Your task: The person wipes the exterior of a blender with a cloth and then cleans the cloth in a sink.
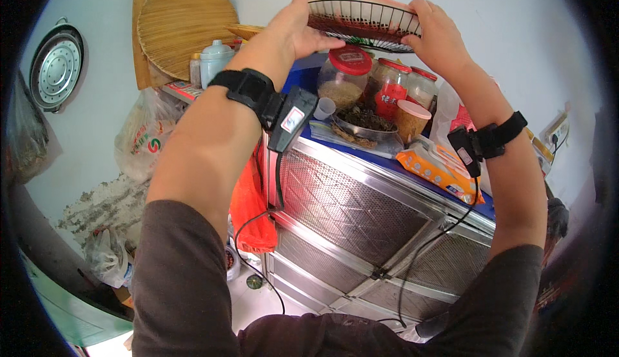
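Note:
Both arms reach up to a shallow round basket (365, 21) with a dark wire grid and a reddish rim, tilted near the top of the view. My left hand (296, 31) grips its left edge, the thumb stretched along the underside. On the right edge, my right hand (439, 35) pinches the rim between thumb and fingers. Just below stands a glass jar with a red lid (350, 60), close to my left thumb. Beside it are another red-lidded jar (389, 89) and a metal bowl of dark dried matter (367, 121). What the basket holds is hard to tell.
A metal cabinet (348, 202) with a blue top carries the jars, a small plastic cup (324, 108) and an orange wipes pack (440, 171). A round straw tray (186, 28) leans at the left wall. A red bag (254, 212) hangs at the cabinet's side. Cables trail from both wrist devices.

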The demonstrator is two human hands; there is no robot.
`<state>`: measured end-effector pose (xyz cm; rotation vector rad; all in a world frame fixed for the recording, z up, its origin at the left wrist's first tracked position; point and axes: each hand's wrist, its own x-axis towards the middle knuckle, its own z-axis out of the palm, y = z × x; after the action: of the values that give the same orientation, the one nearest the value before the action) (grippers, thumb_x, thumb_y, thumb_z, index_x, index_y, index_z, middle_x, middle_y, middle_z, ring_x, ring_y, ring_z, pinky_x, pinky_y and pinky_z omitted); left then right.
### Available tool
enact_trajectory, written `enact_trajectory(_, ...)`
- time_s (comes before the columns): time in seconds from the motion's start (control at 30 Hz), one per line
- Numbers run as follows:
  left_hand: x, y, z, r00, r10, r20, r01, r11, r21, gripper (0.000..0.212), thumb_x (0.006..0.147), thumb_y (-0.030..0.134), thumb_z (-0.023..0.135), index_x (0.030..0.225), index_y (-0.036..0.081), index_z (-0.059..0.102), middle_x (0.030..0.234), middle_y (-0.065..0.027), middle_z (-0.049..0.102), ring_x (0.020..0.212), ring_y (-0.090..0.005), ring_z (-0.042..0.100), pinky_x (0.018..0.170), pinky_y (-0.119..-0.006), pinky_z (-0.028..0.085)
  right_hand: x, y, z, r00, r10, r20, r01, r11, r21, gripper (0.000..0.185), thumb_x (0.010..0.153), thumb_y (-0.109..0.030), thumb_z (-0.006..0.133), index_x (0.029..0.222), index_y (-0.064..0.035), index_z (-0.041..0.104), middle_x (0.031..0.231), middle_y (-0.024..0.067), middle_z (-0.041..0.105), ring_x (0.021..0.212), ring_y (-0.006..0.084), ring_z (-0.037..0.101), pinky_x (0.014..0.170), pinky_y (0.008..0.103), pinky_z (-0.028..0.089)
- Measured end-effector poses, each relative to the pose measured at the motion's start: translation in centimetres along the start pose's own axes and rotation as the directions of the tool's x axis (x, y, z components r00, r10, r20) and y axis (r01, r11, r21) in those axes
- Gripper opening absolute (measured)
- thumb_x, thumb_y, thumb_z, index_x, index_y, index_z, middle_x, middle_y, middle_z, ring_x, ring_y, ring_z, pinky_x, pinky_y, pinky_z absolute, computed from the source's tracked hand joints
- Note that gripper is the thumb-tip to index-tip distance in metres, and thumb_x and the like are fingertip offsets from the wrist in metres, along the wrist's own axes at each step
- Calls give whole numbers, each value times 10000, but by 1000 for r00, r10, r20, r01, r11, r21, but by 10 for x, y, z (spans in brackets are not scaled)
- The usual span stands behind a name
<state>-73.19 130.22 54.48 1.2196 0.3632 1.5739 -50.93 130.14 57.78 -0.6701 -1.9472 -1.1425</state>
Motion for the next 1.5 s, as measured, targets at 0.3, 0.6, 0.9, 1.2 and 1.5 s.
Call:
enact_trajectory(0.3,-41,-100,29,902,431,-15,78,-127,989,882,634,432,630,1296,120,137,1317,-162,176,1211,-345,149,942,-404,254,-14,-1,40,983,183,7,-183,981,63,364,628,-140,652,906,-55,431,898,116,502,884,299,488,727,418,407)
enact_trajectory(0.6,-7,-92,-28,865,466,187,-118,-173,978,725,535,270,662,1113,-58,371,1124,-223,367,1041,-342,373,897,-347,325,-5,5,46,999,23,-34,-24,999,-21,374,633,-129,646,925,-49,426,922,106,503,929,278,475,754,438,374)
enact_trajectory(0.9,49,-61,-26,937,260,233,-199,-149,969,482,615,350,582,908,-33,558,955,-227,515,912,-324,489,807,-350,393,-4,24,49,990,141,-2,-141,989,48,380,633,-148,647,914,-38,416,907,131,504,894,308,482,716,396,419)
enact_trajectory(1.2,73,-81,-31,913,342,220,-262,82,962,651,648,414,591,979,-132,464,985,-259,504,906,-332,501,803,-341,394,3,24,61,982,175,71,-174,984,-31,376,635,-128,643,915,-27,413,907,146,500,888,313,483,719,401,420)
enact_trajectory(1.5,60,-19,-28,995,85,-43,-80,991,106,671,807,528,298,1254,39,189,1293,-203,184,1161,-339,240,970,-467,132,17,9,54,992,93,89,-81,988,-130,381,622,-131,648,911,-36,419,899,132,501,895,295,479,731,387,408)
